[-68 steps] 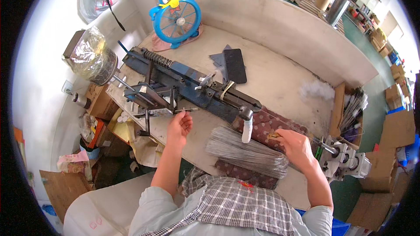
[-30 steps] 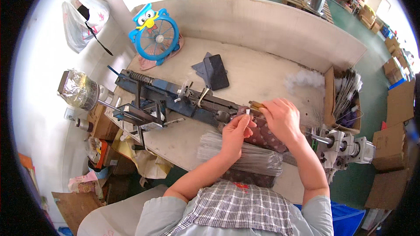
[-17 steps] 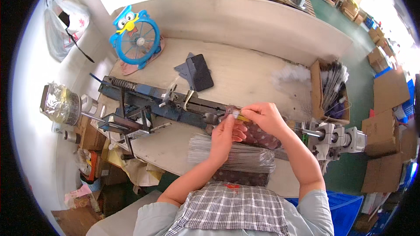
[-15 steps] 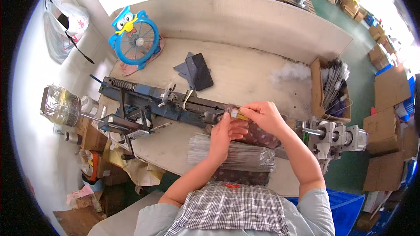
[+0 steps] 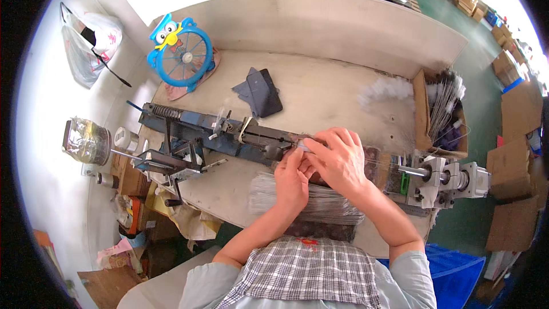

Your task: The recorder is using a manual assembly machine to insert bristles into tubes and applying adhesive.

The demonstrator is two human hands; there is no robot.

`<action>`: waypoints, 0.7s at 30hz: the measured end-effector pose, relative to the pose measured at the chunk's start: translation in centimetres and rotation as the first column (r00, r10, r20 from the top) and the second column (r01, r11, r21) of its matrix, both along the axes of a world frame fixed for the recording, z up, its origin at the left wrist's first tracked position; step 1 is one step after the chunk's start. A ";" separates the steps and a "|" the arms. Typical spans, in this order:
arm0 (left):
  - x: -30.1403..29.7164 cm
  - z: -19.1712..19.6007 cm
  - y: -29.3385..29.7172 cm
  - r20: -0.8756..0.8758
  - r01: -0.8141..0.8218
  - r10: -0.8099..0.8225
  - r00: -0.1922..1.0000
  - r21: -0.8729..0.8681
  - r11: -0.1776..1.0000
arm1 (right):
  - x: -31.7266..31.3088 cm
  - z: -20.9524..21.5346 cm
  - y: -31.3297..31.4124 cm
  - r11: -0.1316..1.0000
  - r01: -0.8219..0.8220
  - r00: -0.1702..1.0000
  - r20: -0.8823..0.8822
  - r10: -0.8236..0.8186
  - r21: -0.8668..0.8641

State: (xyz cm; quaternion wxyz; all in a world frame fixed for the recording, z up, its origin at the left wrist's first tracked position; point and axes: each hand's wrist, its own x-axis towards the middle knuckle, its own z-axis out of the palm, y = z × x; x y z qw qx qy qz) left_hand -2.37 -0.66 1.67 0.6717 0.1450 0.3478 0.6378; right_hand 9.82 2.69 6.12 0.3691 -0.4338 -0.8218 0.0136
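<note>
My right hand (image 5: 342, 161) is closed in a pinch, palm down, on a small white piece (image 5: 303, 146) whose kind I cannot make out. Close against it, my left hand (image 5: 293, 182) is also closed, thumb and fingertips pressed together; what they grip is hidden. Both hands meet at the right end of a long dark metal fixture (image 5: 251, 147), which carries a spring, small clamps and a rubber band. Below the hands lies a bundle of thin, pale wire-like strands (image 5: 267, 197). Fine strands also stretch right from my right hand toward a motor unit with a metal shaft (image 5: 416, 170).
A cardboard box (image 5: 422, 111) with thin strands stands at the right, near white fluff (image 5: 384, 92). A blue toy-like fan (image 5: 184, 57) and a dark phone (image 5: 267, 92) on a grey cloth are farther back. A black crank frame (image 5: 166, 163) sits at the left.
My right hand has turned palm down and come closer to my left hand, now covering most of the small piece. My left fingers have curled in. The whole view has shifted slightly.
</note>
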 end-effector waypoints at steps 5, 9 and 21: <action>0.3 -0.5 0.3 0.031 -0.045 0.046 0.998 -0.049 0.998 | 0.0 0.0 -0.1 0.997 -0.011 1.000 0.007 0.011 0.077; 0.5 -0.1 0.2 0.029 -0.044 0.045 0.999 -0.034 0.998 | 0.9 0.1 -0.3 0.999 -0.008 0.999 0.049 0.007 0.035; 0.3 0.2 0.3 0.030 -0.066 0.066 0.997 -0.016 0.998 | 0.8 0.3 -0.4 0.997 -0.069 0.998 -0.009 0.069 -0.034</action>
